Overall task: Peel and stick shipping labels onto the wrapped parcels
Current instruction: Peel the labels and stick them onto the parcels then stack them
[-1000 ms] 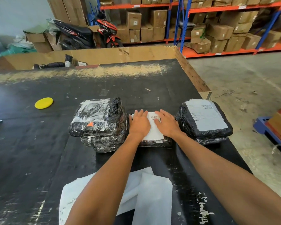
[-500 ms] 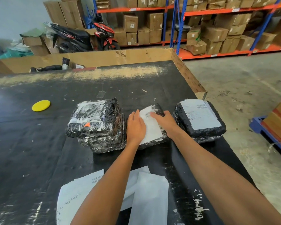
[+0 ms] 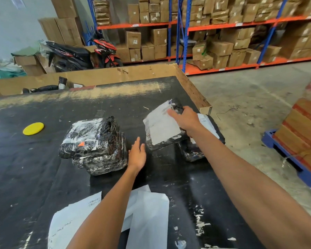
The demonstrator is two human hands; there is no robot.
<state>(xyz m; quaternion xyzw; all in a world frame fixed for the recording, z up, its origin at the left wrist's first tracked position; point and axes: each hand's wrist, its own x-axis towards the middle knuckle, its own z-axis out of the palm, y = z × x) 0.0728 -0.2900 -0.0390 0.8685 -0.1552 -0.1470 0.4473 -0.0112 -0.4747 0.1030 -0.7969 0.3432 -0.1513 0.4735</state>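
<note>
Right hand (image 3: 186, 118) grip closed on the far edge of a labelled parcel (image 3: 164, 127), which is tilted and raised over a second labelled parcel (image 3: 207, 139) at the right of the black surface (image 3: 43, 168). Left hand (image 3: 137, 155), fingers straight and holding nothing, lies beside two stacked parcels (image 3: 95, 142). Loose label sheets (image 3: 147, 218) lie nearer; a yellow disc (image 3: 33, 128) sits far left.

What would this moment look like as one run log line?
right hand: grips labelled parcel, lifted | left hand: open, free | stacked parcels: on table
</note>
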